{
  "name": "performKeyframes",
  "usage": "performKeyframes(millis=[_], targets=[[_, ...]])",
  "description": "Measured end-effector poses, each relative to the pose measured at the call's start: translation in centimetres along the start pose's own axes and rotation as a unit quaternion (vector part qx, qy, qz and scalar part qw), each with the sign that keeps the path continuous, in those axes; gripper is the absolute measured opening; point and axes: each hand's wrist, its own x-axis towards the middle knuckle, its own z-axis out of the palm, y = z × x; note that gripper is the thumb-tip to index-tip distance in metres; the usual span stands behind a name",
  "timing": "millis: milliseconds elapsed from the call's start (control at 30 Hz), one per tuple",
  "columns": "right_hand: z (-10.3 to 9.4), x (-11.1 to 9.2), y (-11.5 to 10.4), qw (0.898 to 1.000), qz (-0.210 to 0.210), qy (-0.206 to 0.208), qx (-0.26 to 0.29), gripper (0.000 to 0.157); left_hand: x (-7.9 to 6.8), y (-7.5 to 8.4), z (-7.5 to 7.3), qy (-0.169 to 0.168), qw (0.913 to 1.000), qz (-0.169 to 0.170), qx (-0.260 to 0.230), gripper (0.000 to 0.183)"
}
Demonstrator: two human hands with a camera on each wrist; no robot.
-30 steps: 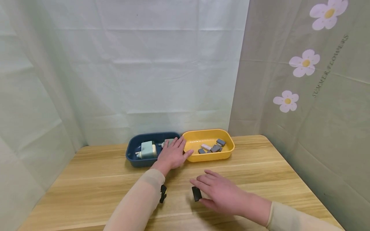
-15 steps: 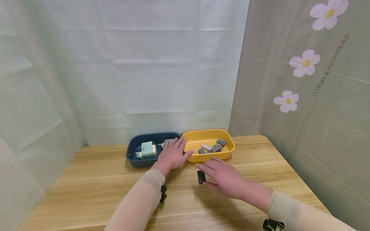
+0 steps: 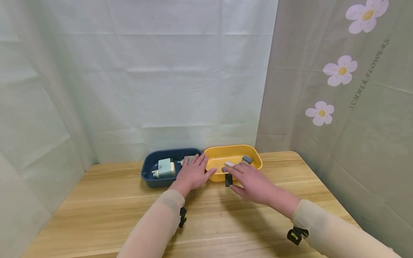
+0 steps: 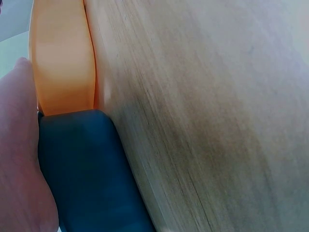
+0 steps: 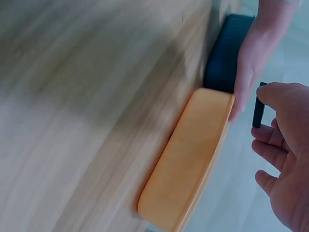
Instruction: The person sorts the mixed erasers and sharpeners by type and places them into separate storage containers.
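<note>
My right hand (image 3: 255, 182) pinches a small flat black block (image 3: 228, 180) by its ends, between thumb and fingertip. In the head view, block and fingers overlap the near wall of a yellow bin (image 3: 217, 157); in the right wrist view the block (image 5: 259, 105) stands out thin and dark. My left hand (image 3: 193, 175) lies with fingers spread across where the yellow bin meets a dark blue bin (image 3: 155, 183). Several small grey blocks and a pale one (image 3: 229, 164) lie in the yellow bin, partly covered by my right hand.
Inside the blue bin are a light blue and cream bottle-shaped thing (image 3: 166, 168) and a smaller grey-green one (image 3: 188, 159), partly behind my left hand. Both bins stand at the back of a wooden table (image 3: 106, 208), against a hanging pale cloth (image 3: 167, 89).
My right hand has carried the black block away from me, over the table to the yellow bin's near edge. The left hand stays in place.
</note>
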Motion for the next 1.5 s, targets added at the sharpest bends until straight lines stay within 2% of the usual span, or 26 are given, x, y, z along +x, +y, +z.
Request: performKeyframes(millis=[467, 933, 1200, 1500], targets=[[0.0, 1.5, 3.5, 0.998, 0.063, 0.009, 0.004, 0.063, 0.0, 0.1, -0.1, 0.001, 1.0, 0.001, 0.0, 0.088], [0.4, 3.6, 6.2, 0.993, 0.113, -0.036, -0.018, 0.062, 0.1, 0.1, 0.0, -0.004, 1.0, -0.002, -0.001, 0.09], [0.3, 4.5, 7.2, 0.988, 0.141, -0.059, -0.01, 0.06, 0.0, 0.3, -0.1, 0.001, 0.9999, -0.004, -0.015, 0.089], [0.4, 5.7, 8.3, 0.982, 0.168, -0.081, -0.011, 0.061, 0.0, 0.3, 0.0, 0.002, 0.9999, -0.009, -0.005, 0.09]])
